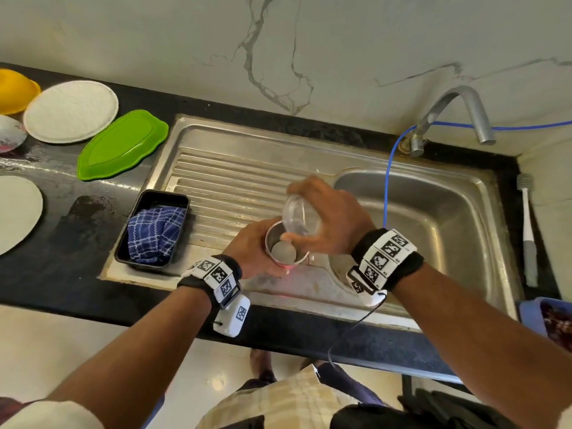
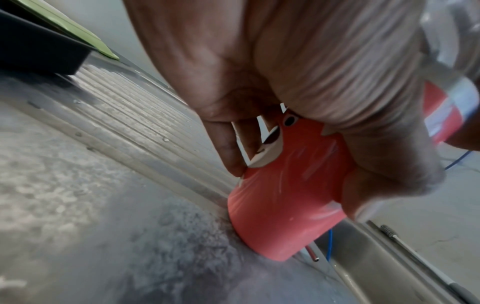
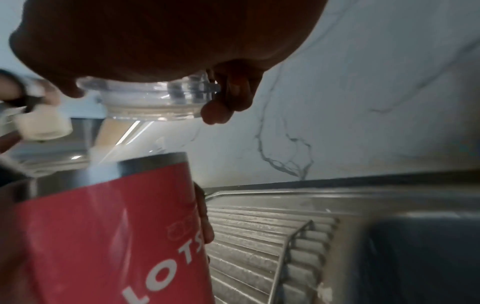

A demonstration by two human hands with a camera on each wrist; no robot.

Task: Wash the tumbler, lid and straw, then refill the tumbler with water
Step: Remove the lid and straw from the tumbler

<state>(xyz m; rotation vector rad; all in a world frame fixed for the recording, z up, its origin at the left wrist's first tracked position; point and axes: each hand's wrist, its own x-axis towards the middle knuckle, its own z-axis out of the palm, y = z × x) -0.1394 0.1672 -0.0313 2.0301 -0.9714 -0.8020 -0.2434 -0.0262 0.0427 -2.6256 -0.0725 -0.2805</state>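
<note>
On the drainboard (image 1: 223, 184) — left hand (image 1: 250, 252) grips upright tumbler (image 1: 283, 250); right hand (image 1: 334, 224) holds tilted lid (image 1: 298, 216) above.

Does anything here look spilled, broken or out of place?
Nothing looks spilled or broken. The one odd thing is a thin blue tube trailing from beside the tap down into the sink basin. The lid is simply lifted off the tumbler.
</note>
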